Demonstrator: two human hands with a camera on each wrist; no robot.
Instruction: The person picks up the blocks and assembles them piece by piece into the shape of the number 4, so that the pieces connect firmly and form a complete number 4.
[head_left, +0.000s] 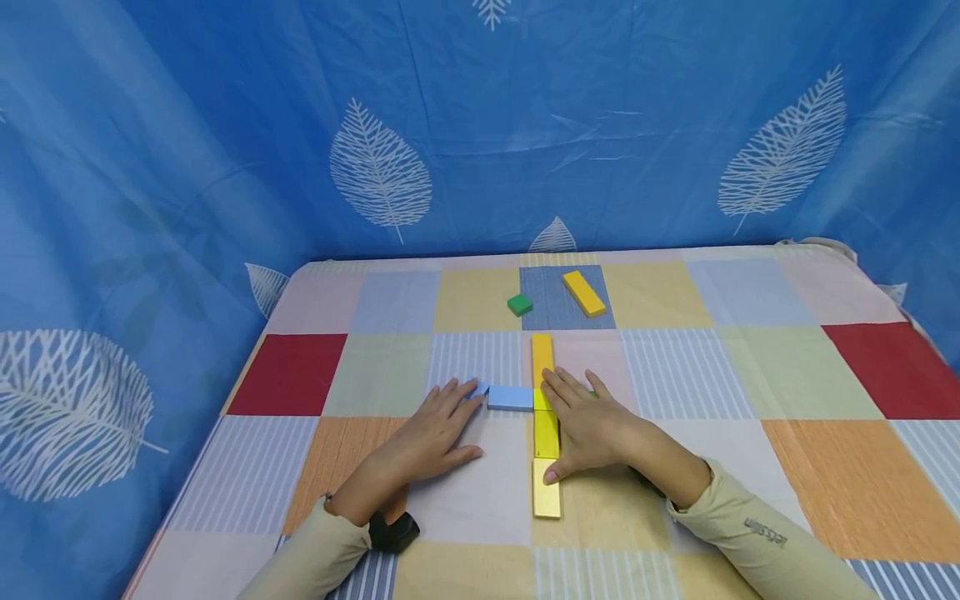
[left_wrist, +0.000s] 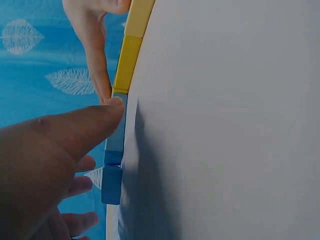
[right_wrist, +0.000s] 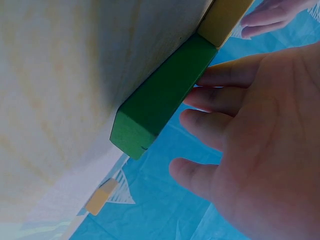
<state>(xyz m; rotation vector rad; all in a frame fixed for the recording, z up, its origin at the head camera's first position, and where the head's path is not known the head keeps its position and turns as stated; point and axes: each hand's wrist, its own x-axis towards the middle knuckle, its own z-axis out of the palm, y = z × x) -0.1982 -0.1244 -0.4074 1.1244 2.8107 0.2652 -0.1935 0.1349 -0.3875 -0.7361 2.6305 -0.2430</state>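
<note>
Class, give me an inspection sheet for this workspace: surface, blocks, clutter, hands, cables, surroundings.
Surface: patchwork cloth
Job's things: yellow block row; blue blocks on its left, long green block on its right
Clutter: small green block and loose orange-yellow block, apart, near the far edge
Left hand: at the blue blocks, fingers extended
Right hand: over the yellow block row, fingers extended
Cables: nothing seen
Surroundings: blue curtain with white leaf print

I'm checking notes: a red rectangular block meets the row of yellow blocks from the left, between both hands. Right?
Only the colour is wrong: the head view shows a blue rectangular block meeting the row of yellow blocks, between the left hand and right hand.
</note>
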